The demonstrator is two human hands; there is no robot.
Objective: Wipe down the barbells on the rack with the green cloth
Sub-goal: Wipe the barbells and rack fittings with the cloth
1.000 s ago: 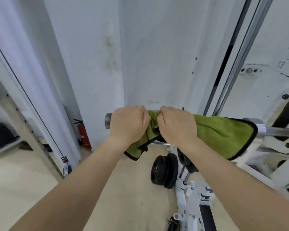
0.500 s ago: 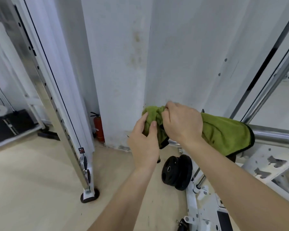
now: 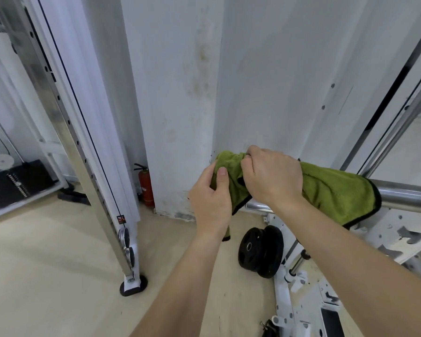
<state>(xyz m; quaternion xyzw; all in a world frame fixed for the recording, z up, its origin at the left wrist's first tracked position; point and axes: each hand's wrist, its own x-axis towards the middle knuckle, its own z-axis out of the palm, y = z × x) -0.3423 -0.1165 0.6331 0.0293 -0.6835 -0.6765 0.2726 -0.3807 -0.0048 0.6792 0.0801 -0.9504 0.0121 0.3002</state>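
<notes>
Bright, even indoor light fills the scene, with only soft shadows on the floor (image 3: 46, 263). A pale glare streak runs along the barbell (image 3: 408, 190) at three o'clock. Wide-angle distortion bends the upright frame (image 3: 66, 132) at nine o'clock. Focus is slightly soft throughout.

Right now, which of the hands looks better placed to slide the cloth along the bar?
The right hand, probably. It grips the green cloth from above where it drapes over the barbell. The left hand only pinches the bunched cloth at the bar's end.
</notes>
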